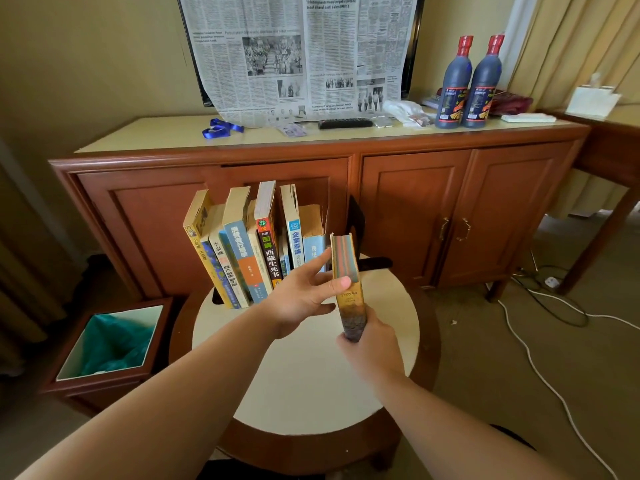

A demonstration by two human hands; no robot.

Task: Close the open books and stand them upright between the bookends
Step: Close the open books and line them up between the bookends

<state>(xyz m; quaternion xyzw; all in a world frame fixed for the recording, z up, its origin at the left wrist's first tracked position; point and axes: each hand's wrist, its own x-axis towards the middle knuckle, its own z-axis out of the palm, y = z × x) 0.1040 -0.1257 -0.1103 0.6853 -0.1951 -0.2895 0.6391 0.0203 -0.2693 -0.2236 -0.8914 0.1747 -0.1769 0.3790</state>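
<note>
Two hands on one closed book [348, 285] from where I watch, held over the round table [304, 382], spine toward the camera, top tilted away. My right hand [372, 348] grips the near lower end, fingers curled round it. My left hand [304, 296] pinches higher up: thumb across the spine, fingers against the left cover. I can't tell if the book's far end touches the tabletop.

Just left of the held book is a row of books [256, 244] standing at the far edge of the table, most leaning left, spines facing me. The light blue book [313, 249] at the row's right end is just beside the held one; contact unclear. Black right bookend [356, 220] stands upright just behind and right of the held book, its flat foot [375, 263] sticking out toward the right on the table. A black bit of the left bookend [217, 296] shows low at the row's left end, mostly hidden.

Behind: wooden cabinet [412, 209] with doors closed, two dark bottles [467, 84] with red caps on top at right, remote [344, 123], blue lanyard [221, 128], newspaper [298, 53] hanging over a screen. Bin [110, 341] with green liner on the floor at left. White cable [540, 372] on the carpet at right.
</note>
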